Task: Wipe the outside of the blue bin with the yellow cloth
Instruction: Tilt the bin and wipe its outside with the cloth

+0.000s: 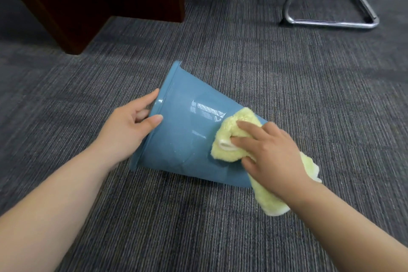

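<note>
The blue bin [185, 137] lies on its side on the grey carpet, its open rim pointing left and its narrow base to the right. A white printed label shows on its upper wall. My left hand [130, 126] grips the rim, thumb on the outer wall and fingers curled over the edge into the opening. My right hand [273, 157] holds the bunched yellow cloth [229, 139] against the bin's outer wall near the base. A tail of the cloth hangs from under my wrist down to the carpet. The bin's inside is hidden.
A dark brown wooden desk panel [92, 2] stands at the upper left, just behind the bin. A chrome chair base [331, 22] sits on the carpet [242, 57] at the upper right. Open carpet lies around the bin in front and to the right.
</note>
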A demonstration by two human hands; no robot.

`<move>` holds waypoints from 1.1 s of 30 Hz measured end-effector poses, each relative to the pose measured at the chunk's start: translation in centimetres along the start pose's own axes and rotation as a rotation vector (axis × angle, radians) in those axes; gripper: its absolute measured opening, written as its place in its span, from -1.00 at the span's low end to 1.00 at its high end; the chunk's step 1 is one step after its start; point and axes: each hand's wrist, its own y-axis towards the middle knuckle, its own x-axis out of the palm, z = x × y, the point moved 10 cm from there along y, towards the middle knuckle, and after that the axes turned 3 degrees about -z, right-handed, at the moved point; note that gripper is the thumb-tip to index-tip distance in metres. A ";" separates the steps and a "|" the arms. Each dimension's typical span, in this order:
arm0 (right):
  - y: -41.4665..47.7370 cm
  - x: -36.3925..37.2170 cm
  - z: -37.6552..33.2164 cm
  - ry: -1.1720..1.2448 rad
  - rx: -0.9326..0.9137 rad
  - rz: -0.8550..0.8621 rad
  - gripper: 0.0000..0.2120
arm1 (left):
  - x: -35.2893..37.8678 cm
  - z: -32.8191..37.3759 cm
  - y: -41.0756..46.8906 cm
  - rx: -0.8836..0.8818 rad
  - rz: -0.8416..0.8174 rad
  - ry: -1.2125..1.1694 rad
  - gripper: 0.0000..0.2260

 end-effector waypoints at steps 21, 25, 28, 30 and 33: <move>-2.3 1.4 3.9 0.060 0.106 0.055 -0.63 | -1.3 -1.8 0.5 -0.032 0.075 -0.069 -0.55; -3.0 1.5 6.3 0.056 0.236 0.083 -0.63 | -1.5 -2.1 0.5 -0.047 0.086 -0.069 -0.54; -3.3 1.8 4.3 0.025 0.124 0.083 -0.61 | -1.6 -2.1 0.6 -0.042 0.106 -0.035 -0.54; -3.4 2.1 3.0 0.022 0.040 0.055 -0.61 | -1.7 -2.1 0.6 -0.045 0.114 -0.016 -0.56; -3.5 2.3 3.0 0.028 0.007 0.030 -0.60 | -2.1 -2.2 0.6 -0.042 0.126 -0.001 -0.57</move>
